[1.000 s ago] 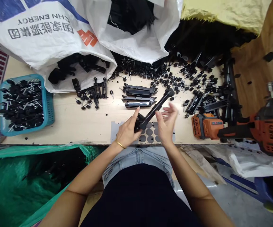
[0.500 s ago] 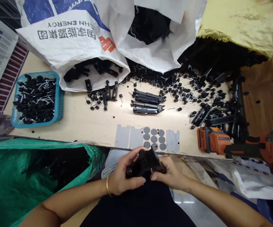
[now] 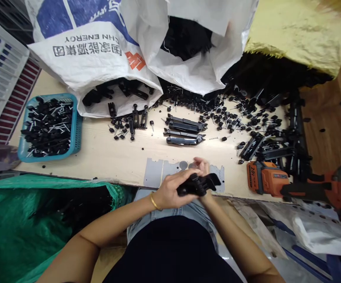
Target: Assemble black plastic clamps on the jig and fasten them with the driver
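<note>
My left hand is closed round a black plastic part that looks like a clamp or bracket, held over the table's front edge. Its flat end juts out to the right. Just behind the part, my right hand is over the grey discs, blurred and half hidden by the part, so I cannot make out whether it grips anything. Grey flat sheets lie under and beside the hands. Further back on the table rest several long black arms, side by side.
A blue basket of black-headed screws stands left. White sacks and a yellow sack line the back, with loose screws before them. An orange cordless drill lies right. A green sack hangs open at lower left.
Both hands have moved up and forward from my lap to the table edge. The left hand keeps the black part; the right has shifted behind it, towards the grey discs.
</note>
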Motion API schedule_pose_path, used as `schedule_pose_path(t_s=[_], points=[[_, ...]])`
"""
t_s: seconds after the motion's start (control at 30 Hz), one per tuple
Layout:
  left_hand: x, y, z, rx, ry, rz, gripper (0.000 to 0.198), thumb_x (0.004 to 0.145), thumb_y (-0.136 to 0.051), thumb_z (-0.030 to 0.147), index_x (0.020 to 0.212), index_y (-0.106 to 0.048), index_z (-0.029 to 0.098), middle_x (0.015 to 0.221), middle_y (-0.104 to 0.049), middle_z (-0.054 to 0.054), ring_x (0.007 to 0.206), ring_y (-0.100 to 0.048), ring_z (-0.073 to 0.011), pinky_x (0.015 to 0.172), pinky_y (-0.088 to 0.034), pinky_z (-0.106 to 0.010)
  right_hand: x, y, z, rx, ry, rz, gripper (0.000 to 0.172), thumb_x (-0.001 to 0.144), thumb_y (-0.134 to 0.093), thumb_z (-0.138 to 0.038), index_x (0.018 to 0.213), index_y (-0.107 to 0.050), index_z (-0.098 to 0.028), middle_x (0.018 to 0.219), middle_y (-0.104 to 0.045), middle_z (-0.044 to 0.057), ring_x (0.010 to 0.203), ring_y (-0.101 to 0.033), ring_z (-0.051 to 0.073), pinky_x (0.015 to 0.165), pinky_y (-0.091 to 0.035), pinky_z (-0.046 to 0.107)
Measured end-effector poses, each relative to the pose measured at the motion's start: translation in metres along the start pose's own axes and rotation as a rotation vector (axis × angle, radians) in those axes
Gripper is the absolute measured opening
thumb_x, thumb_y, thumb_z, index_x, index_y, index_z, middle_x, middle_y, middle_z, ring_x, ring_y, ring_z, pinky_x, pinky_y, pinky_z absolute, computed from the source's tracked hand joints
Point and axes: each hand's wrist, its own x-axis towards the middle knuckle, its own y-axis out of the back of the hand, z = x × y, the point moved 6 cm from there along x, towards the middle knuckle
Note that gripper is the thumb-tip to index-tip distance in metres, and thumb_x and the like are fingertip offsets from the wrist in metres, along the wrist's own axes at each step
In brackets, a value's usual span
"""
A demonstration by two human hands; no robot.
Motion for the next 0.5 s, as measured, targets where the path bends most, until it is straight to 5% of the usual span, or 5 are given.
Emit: schedule_pose_path(t_s=[0.1,0.2,0.33,0.5], points=[[0.011,-0.017,-0.034,0.363,-0.154,-0.101,0.041,0.091,-0.046,0.016,0.132,-0.048,0.017,0.125,-0.063,-0.010,0.125,-0.054,-0.0211,0.109,-0.042,-0.044,0.070,0.029,-0.024,-0.389,0.321,0.118,0.034,0.086,-0.046,-0.053,0.105,-0.058,-0.028,0.115,-0.057,0.010,0.114,-0.050,0.028,0.100,-0.038,0.048],[0.027,-0.032,-0.069,0.601,-0.148,-0.216,0.041,0.093,-0.044,0.013,0.132,-0.050,0.020,0.132,-0.059,-0.009,0.132,-0.047,-0.0218,0.112,-0.037,-0.046,0.122,0.017,-0.046,-0.707,0.612,-0.018,0.040,0.087,-0.049,-0.045,0.119,-0.057,-0.022,0.131,-0.052,0.013,0.127,-0.043,0.029,0.106,-0.031,0.049],[0.053,-0.034,-0.093,0.786,-0.050,-0.316,0.061,0.086,-0.063,0.030,0.142,-0.041,0.023,0.153,-0.030,-0.017,0.144,-0.022,-0.0316,0.115,-0.018,-0.059,0.164,-0.022,-0.048,-0.908,0.711,-0.323,0.034,0.089,-0.045,-0.025,0.119,-0.061,-0.021,0.129,-0.059,0.011,0.121,-0.051,0.026,0.105,-0.034,0.046],[0.087,-0.020,-0.114,0.925,0.115,-0.323,0.085,0.079,-0.066,0.051,0.149,-0.026,0.024,0.156,-0.016,-0.022,0.145,-0.010,-0.0392,0.113,-0.005,-0.064,0.204,-0.037,-0.053,-0.923,0.760,-0.389,0.034,0.089,-0.044,-0.019,0.115,-0.065,-0.020,0.126,-0.063,0.011,0.118,-0.055,0.026,0.104,-0.035,0.047]])
